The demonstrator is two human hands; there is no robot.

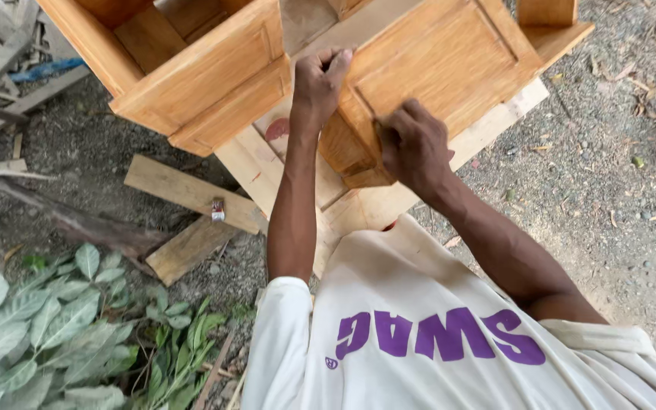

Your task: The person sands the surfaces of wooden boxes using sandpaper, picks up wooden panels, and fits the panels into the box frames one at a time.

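Two orange-brown wooden boxes rest on a pale plank base. My left hand (319,80) grips the top edge of the right-hand wooden box (449,57), fingers curled over its corner. My right hand (413,146) presses against the lower side of the same box, fingers closed around something small that I cannot make out; a thin dark edge shows at its fingertips. The second wooden box (199,72) stands just to the left, apart from both hands.
The pale plank base (358,205) lies under the boxes. Loose board offcuts (191,193) lie on the gravel at left, with a small tin (218,210) on one. Green leafy branches (55,326) fill the lower left. Scrap timber (1,61) sits at upper left.
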